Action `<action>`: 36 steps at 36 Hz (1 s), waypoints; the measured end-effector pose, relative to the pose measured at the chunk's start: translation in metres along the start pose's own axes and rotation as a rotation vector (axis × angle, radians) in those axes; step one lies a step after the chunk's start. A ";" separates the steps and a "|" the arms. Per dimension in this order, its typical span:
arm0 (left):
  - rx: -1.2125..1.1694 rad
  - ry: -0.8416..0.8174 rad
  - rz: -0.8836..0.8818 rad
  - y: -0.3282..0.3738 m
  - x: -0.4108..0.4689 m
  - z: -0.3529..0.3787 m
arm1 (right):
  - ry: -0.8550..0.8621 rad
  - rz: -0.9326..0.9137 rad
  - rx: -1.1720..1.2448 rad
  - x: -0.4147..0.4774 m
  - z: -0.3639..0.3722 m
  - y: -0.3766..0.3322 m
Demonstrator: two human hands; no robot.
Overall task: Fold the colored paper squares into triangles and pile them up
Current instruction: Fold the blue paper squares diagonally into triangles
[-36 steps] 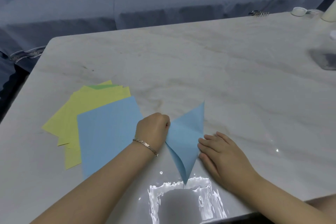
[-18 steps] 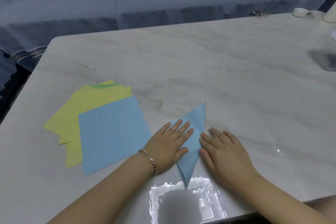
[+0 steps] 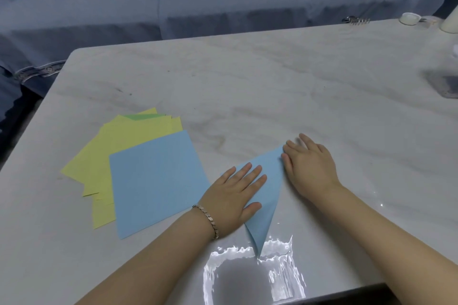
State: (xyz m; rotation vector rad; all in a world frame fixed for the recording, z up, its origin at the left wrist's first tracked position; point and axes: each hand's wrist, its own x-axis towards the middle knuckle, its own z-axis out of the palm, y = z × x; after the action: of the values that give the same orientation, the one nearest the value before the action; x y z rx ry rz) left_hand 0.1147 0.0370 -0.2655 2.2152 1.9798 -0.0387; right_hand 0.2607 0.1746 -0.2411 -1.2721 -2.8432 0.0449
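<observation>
Head camera shows my left hand (image 3: pixel 233 198) flat, fingers straight, pressing the middle of the blue triangle (image 3: pixel 269 195) onto the table (image 3: pixel 272 82). My right hand (image 3: pixel 309 166), also flat and gripping nothing, rests its fingertips at the far tip of the crease. The triangle lies near the table's front edge, just right of the unfolded blue square (image 3: pixel 156 181) that tops the yellow sheets (image 3: pixel 124 141). Near the tip closest to me the layers gape a little, so I judge the crease unfinished. I should pin firmly with the left palm, then draw the right fingertips down the whole folded edge, checking that the corners match before piling.
</observation>
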 end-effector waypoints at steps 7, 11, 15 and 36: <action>-0.056 -0.011 0.022 0.001 0.002 0.001 | -0.014 0.093 0.118 0.002 0.005 0.000; -0.055 -0.030 0.011 0.001 0.002 0.001 | -0.024 0.094 0.216 -0.015 0.013 -0.002; -0.085 -0.035 -0.001 0.001 0.000 0.000 | -0.032 -0.026 0.284 -0.043 0.012 -0.012; -0.253 0.162 -0.555 -0.027 -0.071 -0.027 | -0.184 -0.236 0.106 -0.065 0.016 -0.049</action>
State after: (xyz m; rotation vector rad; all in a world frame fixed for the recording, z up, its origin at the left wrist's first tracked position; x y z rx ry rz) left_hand 0.0773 -0.0259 -0.2329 1.5088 2.4655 0.3107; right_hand 0.2666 0.0932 -0.2559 -0.9531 -3.0764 0.3185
